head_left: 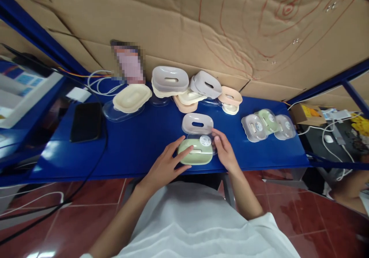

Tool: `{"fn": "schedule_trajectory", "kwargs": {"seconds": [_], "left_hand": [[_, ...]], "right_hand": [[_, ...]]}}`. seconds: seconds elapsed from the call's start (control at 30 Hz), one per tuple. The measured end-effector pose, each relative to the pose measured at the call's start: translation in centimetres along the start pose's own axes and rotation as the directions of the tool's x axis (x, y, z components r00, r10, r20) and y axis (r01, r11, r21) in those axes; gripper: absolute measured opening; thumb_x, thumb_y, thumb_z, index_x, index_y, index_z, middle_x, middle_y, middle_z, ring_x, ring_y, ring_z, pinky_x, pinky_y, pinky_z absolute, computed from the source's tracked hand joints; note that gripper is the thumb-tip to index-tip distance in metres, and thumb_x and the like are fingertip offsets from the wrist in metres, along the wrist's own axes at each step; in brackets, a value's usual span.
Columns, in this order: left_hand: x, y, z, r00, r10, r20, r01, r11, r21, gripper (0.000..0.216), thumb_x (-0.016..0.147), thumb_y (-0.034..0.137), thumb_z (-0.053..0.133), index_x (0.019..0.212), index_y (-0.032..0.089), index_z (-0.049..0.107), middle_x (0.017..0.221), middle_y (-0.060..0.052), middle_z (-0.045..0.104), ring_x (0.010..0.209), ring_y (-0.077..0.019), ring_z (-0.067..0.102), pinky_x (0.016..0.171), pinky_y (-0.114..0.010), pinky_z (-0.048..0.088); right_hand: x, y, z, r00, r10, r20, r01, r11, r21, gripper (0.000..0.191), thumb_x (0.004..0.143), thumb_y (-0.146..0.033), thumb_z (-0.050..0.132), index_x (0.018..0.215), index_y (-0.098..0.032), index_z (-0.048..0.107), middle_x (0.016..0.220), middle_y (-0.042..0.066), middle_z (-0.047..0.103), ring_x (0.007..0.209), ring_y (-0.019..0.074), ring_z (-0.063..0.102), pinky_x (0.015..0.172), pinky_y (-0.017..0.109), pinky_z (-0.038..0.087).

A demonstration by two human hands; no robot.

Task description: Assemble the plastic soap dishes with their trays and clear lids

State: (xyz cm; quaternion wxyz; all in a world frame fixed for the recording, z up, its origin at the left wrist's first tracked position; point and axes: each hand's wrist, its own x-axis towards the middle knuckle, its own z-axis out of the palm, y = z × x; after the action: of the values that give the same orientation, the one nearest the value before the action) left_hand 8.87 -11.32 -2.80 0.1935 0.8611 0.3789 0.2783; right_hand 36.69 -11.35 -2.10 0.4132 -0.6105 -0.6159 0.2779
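Observation:
A pale green soap dish (196, 152) lies near the front edge of the blue table (138, 142), with a clear lid and round white sticker behind it. My left hand (167, 165) rests on the dish's left end, fingers spread over its top. My right hand (225, 150) presses against its right end, fingers curved along the side. Just behind sits a grey soap dish (197, 123) with a slot in its top.
Stacked cream, grey and peach soap dishes (184, 87) crowd the back of the table. Three packed dishes in clear shells (268, 124) lie at the right. A black phone (86, 121) and white cables are at the left. Cardboard lines the back wall.

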Motion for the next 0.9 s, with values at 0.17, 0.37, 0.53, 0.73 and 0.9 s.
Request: {"fn": "schedule_trajectory", "kwargs": {"seconds": [0.17,0.37,0.53,0.73,0.9], "left_hand": [[-0.5,-0.3,0.5,0.998,-0.041,-0.044,0.038,0.998,-0.052,0.053,0.099,0.041,0.074,0.148,0.028,0.057,0.161,-0.017,0.049,0.139,-0.0322,0.061,0.112,-0.049,0.058],[-1.0,-0.9,1.0,0.990,-0.123,-0.070,0.109,0.978,-0.175,0.038,0.096,0.039,0.078,0.128,0.025,0.065,0.153,-0.015,0.052,0.131,-0.0292,0.065,0.109,-0.048,0.061],[-1.0,-1.2,0.8,0.988,-0.151,-0.040,0.143,0.978,-0.153,0.048,0.090,0.038,0.085,0.132,0.025,0.065,0.151,-0.014,0.053,0.136,-0.0324,0.063,0.112,-0.050,0.059],[-0.6,-1.0,0.1,0.983,-0.168,0.075,0.179,0.968,-0.174,0.064,0.094,0.038,0.080,0.152,0.034,0.053,0.164,-0.011,0.049,0.149,-0.0326,0.054,0.119,-0.050,0.053],[1.1,-0.9,-1.1,0.996,-0.080,0.035,0.084,0.987,-0.136,0.076,0.100,0.045,0.072,0.165,0.031,0.036,0.173,-0.017,0.036,0.159,-0.0355,0.041,0.125,-0.056,0.046]], "right_hand": [[-1.2,-1.8,0.2,0.932,-0.263,0.248,0.341,0.867,-0.364,0.058,0.112,-0.050,0.047,0.166,-0.033,0.042,0.177,0.010,0.031,0.165,0.0341,0.030,0.129,0.059,0.038],[-1.8,-2.2,0.0,0.746,-0.411,0.524,0.643,0.649,-0.407,0.067,0.103,-0.052,0.067,0.163,-0.030,0.047,0.173,0.012,0.041,0.164,0.0336,0.031,0.130,0.060,0.038],[-0.8,-2.0,-0.3,0.629,-0.457,0.629,0.754,0.555,-0.351,0.062,0.105,-0.047,0.067,0.162,-0.032,0.049,0.170,0.008,0.046,0.164,0.0319,0.033,0.133,0.062,0.033],[-0.5,-2.0,-0.2,0.661,-0.450,0.600,0.714,0.622,-0.320,0.061,0.099,-0.047,0.075,0.156,-0.034,0.058,0.168,0.007,0.049,0.163,0.0353,0.032,0.127,0.057,0.046],[0.1,-0.9,-5.6,0.799,-0.491,0.348,0.596,0.721,-0.352,0.063,0.100,-0.051,0.072,0.158,-0.036,0.055,0.163,0.007,0.055,0.155,0.0337,0.047,0.123,0.059,0.049]]}}
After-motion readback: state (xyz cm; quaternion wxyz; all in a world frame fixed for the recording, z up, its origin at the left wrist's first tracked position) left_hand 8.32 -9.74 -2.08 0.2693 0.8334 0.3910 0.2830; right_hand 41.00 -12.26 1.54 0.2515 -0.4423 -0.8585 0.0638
